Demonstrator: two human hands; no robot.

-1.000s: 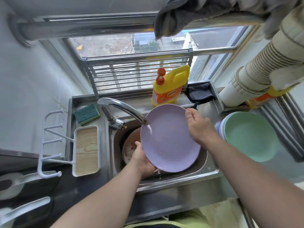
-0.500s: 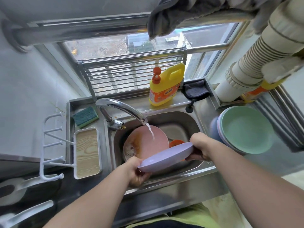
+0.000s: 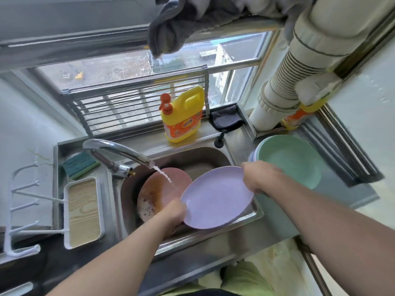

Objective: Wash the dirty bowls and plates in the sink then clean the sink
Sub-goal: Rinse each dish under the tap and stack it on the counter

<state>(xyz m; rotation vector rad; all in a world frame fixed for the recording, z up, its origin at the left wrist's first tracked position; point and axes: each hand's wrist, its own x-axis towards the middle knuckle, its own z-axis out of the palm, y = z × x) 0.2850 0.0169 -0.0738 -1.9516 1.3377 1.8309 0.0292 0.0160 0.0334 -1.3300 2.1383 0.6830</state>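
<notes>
I hold a purple plate tilted over the steel sink, its face turned up. My left hand grips its lower left rim and my right hand grips its upper right rim. Behind it in the basin lies a pink plate smeared with brown residue and suds. Water runs from the tap onto the pink plate, just left of the purple one.
Stacked bowls with a green bowl on top sit on the counter to the right. A yellow detergent bottle and dark cloth stand behind the sink. A green sponge and wooden-look tray lie left.
The purple plate went from upright under the tap to edge-on low over the sink, and now is tilted face up and shifted right. The pink plate has come into sight.
</notes>
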